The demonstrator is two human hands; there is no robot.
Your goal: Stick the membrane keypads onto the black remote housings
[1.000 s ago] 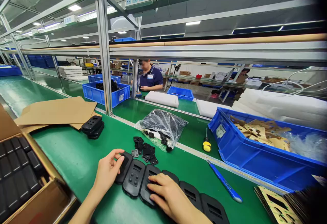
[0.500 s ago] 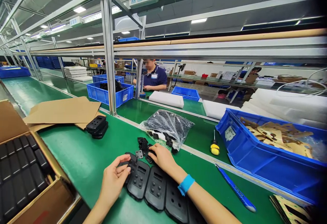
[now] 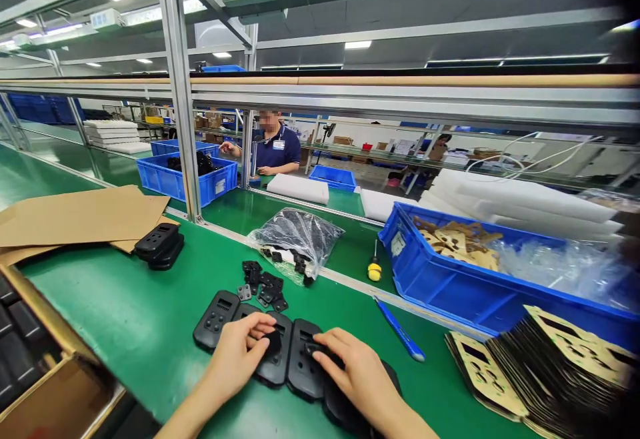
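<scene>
Green desk [image 3: 155,332] below, metal post [image 3: 183,105] ahead. Your left fingers [image 3: 260,321] pinch a black pad [image 3: 273,344] over one dark housing [image 3: 276,373]; your right fingers [image 3: 332,340] bend over the neighbouring housing [image 3: 302,373], grip unclear.

Black rounded casings [image 3: 299,371] face-up in a row, a heap of dark pads [image 3: 271,284] beyond.

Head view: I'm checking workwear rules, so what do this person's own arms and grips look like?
The left grip and right grip are ungloved human hands with no visible rings or markings. The bare left forearm shows no sleeve or band. No sleeve shows on the bare right forearm either, though the lower picture edge cuts it off, hiding anything worn further up.
</scene>
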